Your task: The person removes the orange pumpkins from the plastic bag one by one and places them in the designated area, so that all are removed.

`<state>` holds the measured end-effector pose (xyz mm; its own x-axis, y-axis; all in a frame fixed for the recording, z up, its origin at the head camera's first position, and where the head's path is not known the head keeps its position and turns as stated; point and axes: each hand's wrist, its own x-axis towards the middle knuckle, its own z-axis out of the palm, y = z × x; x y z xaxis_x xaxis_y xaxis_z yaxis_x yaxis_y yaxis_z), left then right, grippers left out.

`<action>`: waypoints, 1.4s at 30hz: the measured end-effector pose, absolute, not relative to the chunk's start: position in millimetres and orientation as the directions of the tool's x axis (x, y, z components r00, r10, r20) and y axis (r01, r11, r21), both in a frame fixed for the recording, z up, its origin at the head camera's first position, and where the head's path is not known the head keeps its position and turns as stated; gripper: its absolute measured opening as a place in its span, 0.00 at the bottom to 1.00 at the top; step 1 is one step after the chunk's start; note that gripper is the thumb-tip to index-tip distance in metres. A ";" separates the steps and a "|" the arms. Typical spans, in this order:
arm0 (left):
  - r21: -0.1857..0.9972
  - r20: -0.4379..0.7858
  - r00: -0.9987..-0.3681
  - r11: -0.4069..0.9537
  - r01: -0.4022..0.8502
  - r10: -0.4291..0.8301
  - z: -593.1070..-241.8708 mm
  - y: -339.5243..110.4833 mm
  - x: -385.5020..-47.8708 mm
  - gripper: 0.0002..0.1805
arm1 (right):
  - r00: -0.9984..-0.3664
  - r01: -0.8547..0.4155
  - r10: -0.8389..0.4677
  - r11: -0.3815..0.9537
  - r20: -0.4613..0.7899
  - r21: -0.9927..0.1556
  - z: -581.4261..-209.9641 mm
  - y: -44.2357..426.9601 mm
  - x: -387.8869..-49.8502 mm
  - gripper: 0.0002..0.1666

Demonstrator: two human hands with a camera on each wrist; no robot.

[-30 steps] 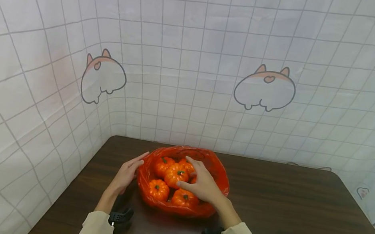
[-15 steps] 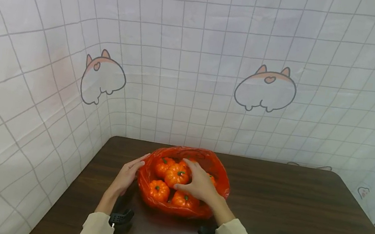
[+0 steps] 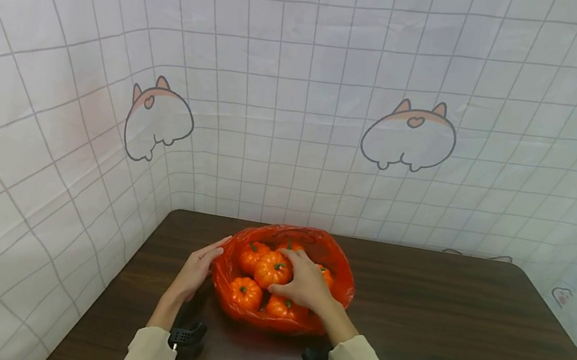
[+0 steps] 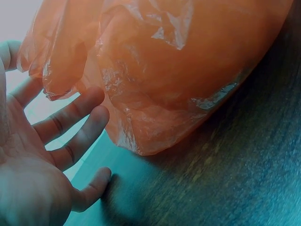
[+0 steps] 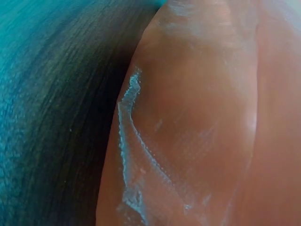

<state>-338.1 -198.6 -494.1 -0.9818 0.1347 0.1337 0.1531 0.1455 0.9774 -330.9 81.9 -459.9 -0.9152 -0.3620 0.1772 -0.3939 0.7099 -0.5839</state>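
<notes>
A red plastic bag (image 3: pixel 343 263) stands with its mouth spread wide on the table, holding several small orange pumpkins with green stems. Inside it, my right hand (image 3: pixel 307 282) grips the uppermost pumpkin (image 3: pixel 271 269) from the right, thumb on the near side and fingers on the far side. Other pumpkins lie around it, such as one at the near left (image 3: pixel 246 294) and one at the near edge (image 3: pixel 285 308). At the bag's left side, my left hand (image 4: pixel 42 146) rests its fairly straight, spread fingers against the plastic. The right wrist view shows only the bag's wall (image 5: pixel 188 117) and table.
The dark wood table (image 3: pixel 429 325) extends well to the right of the bag. A white cloth (image 3: pixel 290 168) with a grid and cartoon animals hangs behind the table and along its left. Black wrist straps (image 3: pixel 187 334) sit at both wrists.
My right hand has shifted slightly left and closed its fingers and thumb in on the uppermost pumpkin. A pumpkin to its right has come into sight. The left hand has barely moved.
</notes>
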 end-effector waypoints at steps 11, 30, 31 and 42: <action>0.985 0.105 -0.988 0.123 0.118 0.111 -494.3 -200.9 -337.5 0.24 | -0.913 -0.400 -0.342 0.654 0.221 -0.641 -459.8 84.6 -325.0 0.50; 0.990 0.092 -0.979 0.087 0.109 0.180 -491.1 -209.1 -341.3 0.25 | -0.906 -0.416 -0.296 0.502 0.302 -0.758 -446.8 118.3 -307.9 0.48; 0.990 0.093 -0.979 0.087 0.110 0.182 -491.5 -209.1 -342.0 0.25 | -0.906 -0.416 -0.294 0.498 0.303 -0.761 -445.9 120.9 -307.6 0.48; 0.993 0.090 -0.975 0.054 0.103 0.203 -492.7 -211.5 -346.6 0.26 | -0.902 -0.432 -0.249 0.469 0.353 -0.770 -439.9 148.1 -310.6 0.48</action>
<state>-346.6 -211.5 -492.7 -0.9751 0.2028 0.0899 0.1028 0.0540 0.9932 -310.6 148.1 -439.9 -0.9017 -0.2494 0.3533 -0.4317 0.4695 -0.7702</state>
